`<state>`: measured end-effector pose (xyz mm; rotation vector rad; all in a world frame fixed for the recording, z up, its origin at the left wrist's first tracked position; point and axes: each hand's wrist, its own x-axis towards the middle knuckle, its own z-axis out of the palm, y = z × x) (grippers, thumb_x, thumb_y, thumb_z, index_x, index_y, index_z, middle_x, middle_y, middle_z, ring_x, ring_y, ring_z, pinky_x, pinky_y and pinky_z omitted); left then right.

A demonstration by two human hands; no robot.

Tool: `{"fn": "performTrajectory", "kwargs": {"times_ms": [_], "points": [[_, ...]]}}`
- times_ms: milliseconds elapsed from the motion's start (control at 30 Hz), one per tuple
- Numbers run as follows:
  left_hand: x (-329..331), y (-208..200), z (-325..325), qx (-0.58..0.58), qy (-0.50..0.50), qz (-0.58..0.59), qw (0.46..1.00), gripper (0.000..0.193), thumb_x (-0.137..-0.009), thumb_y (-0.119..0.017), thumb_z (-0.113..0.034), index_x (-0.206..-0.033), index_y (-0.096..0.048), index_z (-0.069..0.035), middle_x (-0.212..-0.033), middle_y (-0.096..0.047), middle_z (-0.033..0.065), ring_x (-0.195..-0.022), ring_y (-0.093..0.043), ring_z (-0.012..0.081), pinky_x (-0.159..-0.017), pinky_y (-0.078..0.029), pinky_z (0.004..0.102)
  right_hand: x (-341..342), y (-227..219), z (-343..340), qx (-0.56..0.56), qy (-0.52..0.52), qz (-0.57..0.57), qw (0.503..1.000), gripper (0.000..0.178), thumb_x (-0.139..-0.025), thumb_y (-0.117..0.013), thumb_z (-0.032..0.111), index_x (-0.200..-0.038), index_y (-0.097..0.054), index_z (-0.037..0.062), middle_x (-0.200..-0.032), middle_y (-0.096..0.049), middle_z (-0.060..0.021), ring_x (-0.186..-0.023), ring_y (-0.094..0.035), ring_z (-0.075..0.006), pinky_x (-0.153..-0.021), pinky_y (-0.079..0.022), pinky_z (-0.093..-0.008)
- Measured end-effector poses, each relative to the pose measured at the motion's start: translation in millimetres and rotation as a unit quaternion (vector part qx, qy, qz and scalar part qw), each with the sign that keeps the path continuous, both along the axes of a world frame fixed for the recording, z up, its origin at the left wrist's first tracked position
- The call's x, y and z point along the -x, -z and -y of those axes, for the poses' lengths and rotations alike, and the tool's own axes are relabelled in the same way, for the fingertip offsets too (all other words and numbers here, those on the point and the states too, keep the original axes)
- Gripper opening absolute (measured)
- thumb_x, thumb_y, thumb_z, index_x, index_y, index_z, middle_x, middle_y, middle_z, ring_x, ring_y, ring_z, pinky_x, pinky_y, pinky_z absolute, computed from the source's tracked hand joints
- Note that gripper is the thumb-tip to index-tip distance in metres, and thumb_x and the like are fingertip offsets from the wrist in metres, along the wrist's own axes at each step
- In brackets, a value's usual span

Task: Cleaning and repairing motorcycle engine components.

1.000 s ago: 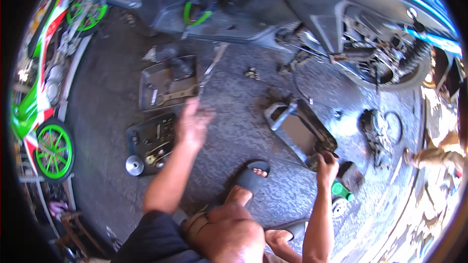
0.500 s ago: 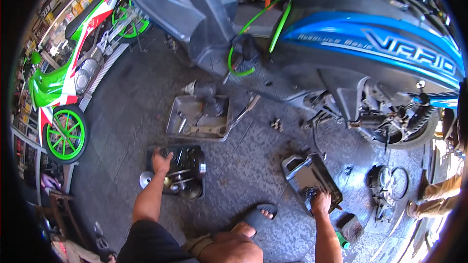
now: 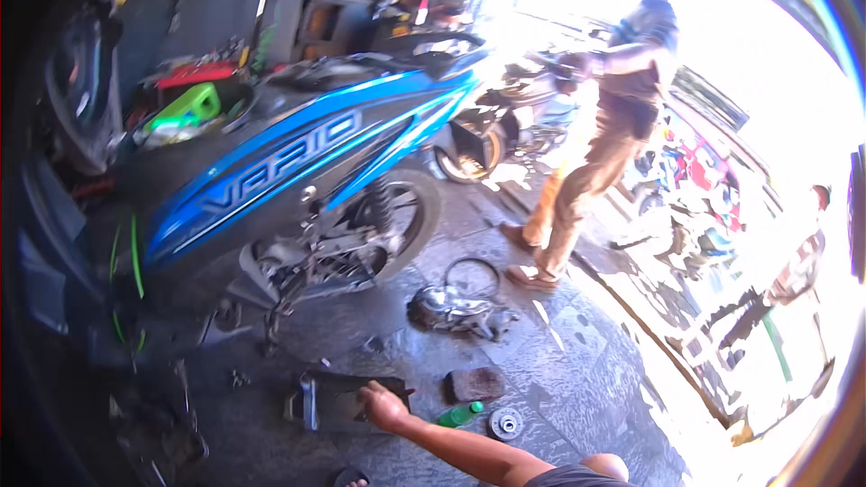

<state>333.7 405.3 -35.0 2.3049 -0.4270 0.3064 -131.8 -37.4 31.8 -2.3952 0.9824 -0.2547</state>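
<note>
My right hand (image 3: 386, 407) is over a dark rectangular tray (image 3: 341, 408), its forearm reaching in from the lower right. Its fingers look curled together; the picture is smeared and whatever they hold, if anything, is hidden. Beside that hand lie a rough brown block (image 3: 474, 385), a small green bottle (image 3: 461, 413) and a round metal part with a hole in its middle (image 3: 506, 424). My left hand is out of the picture.
A blue and black scooter (image 3: 271, 176) stands beyond the tray. On the floor rest a metal engine part (image 3: 456, 308) and a black belt loop (image 3: 472, 278). A person in brown trousers (image 3: 577, 185) stands in the bright doorway; another person (image 3: 798, 271) is farther right.
The view has swung to the right, toward the doorway and the standing person. My left hand and the parts tray near it have left the picture. My right hand remains at the dark tray.
</note>
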Motion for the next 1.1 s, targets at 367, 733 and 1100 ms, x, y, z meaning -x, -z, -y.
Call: {"fn": "performTrajectory", "kwargs": {"times_ms": [367, 733, 1100], "points": [[-50.9, -128.8, 223.2, 0.114, 0.096, 0.08, 0.986, 0.027, -0.096, -0.061, -0.013, -0.119, -0.063, 0.001, -0.119, -0.065, 0.0174, -0.115, -0.06, 0.0293, -0.101, -0.045, 0.0392, 21.3, 39.7, 29.3, -0.063, 0.006, -0.044, 0.997, 0.054, -0.082, -0.072, 0.032, -0.126, -0.06, 0.0042, -0.133, -0.056, -0.0195, -0.128, -0.05, -0.0368, -0.108, -0.04, -0.0426], [-187.3, -168.8, 393.7, -0.145, 0.239, 0.043, 0.959, 0.043, -0.078, -0.063, -0.01, -0.12, -0.062, -0.002, -0.121, -0.062, 0.0242, -0.115, -0.059, 0.0399, -0.097, -0.048, 0.0437, 24.3, -6.2, 31.0, -0.213, 0.021, 0.006, 0.977, 0.051, -0.086, -0.073, 0.034, -0.127, -0.06, 0.0053, -0.118, -0.068, -0.0152, -0.107, -0.067, -0.0264, -0.091, -0.053, -0.0377], [-141.8, -274.4, 350.4, 0.099, 0.019, 0.231, 0.968, 0.021, -0.088, -0.065, -0.013, -0.107, -0.069, -0.004, -0.103, -0.071, 0.0131, -0.098, -0.066, 0.0247, -0.091, -0.049, 0.0359, 9.2, -54.3, 38.6, -0.281, -0.055, 0.072, 0.955, 0.044, -0.085, -0.07, 0.029, -0.116, -0.063, -0.0009, -0.109, -0.069, -0.0198, -0.099, -0.068, -0.0345, -0.086, -0.055, -0.0415]]}}
